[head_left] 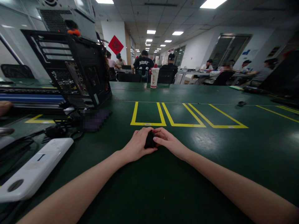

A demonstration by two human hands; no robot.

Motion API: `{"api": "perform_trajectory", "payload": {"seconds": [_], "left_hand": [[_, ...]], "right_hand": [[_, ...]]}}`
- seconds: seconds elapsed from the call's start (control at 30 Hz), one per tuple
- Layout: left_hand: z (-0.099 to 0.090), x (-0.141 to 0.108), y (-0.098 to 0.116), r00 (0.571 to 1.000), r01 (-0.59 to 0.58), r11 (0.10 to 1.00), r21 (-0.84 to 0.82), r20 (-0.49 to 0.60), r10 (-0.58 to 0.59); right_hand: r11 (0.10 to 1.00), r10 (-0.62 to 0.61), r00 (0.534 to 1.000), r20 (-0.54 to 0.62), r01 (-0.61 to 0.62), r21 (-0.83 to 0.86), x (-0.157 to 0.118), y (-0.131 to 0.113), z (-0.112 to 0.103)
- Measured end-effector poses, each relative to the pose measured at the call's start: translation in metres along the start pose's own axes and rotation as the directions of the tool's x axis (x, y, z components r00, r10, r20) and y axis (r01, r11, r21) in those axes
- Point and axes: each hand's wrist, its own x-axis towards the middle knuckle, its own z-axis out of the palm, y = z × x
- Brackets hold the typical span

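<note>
A small black object [149, 140], too dark to identify, is between my two hands on the dark green table [149, 193]. My left hand [139, 143] wraps round its left side, thumb along the near edge. From the right, my right hand [167, 140] grips the same object with bent fingers and thumb. Just beyond my hands, yellow tape outlines [148, 124] mark the tabletop.
At the left stands an open black computer case [81, 68], with cables [67, 124] and a long white device [37, 169] nearer me. A white cup [154, 77] is at the far edge. Another person's hand [5, 107] shows far left; several people sit beyond.
</note>
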Motion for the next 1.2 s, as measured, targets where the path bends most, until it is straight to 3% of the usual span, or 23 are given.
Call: {"api": "perform_trajectory", "payload": {"seconds": [0.23, 0.47, 0.63, 0.77, 1.0, 1.2], "left_hand": [[0.000, 0.000, 0.001, 1.000, 0.007, 1.000, 0.010, -0.016, -0.007], [-0.008, 0.000, 0.009, 1.000, 0.000, 1.000, -0.002, 0.015, 0.000], [-0.006, 0.000, 0.008, 1.000, 0.006, 1.000, -0.011, 0.015, -0.006], [0.000, 0.000, 0.002, 1.000, -0.001, 1.000, 0.007, -0.025, 0.002], [0.002, 0.000, 0.000, 0.999, -0.009, 1.000, 0.006, -0.031, 0.009], [0.003, 0.000, 0.000, 0.999, 0.000, 1.000, 0.017, -0.037, 0.000]], "right_hand": [[0.995, -0.086, 0.994, 0.066, 0.082, 0.053, -0.001, -0.001, -0.002], [1.000, -0.021, 1.000, -0.021, 0.021, 0.021, 0.001, 0.002, 0.000], [1.000, 0.012, 1.000, 0.013, -0.012, 0.013, 0.001, 0.002, -0.003], [0.996, -0.033, 0.997, 0.067, 0.028, 0.080, 0.000, -0.001, -0.005], [0.997, 0.018, 1.000, -0.006, -0.018, 0.077, 0.001, 0.001, -0.003], [0.995, 0.011, 0.994, 0.106, -0.021, 0.095, 0.000, -0.003, -0.007]]}}
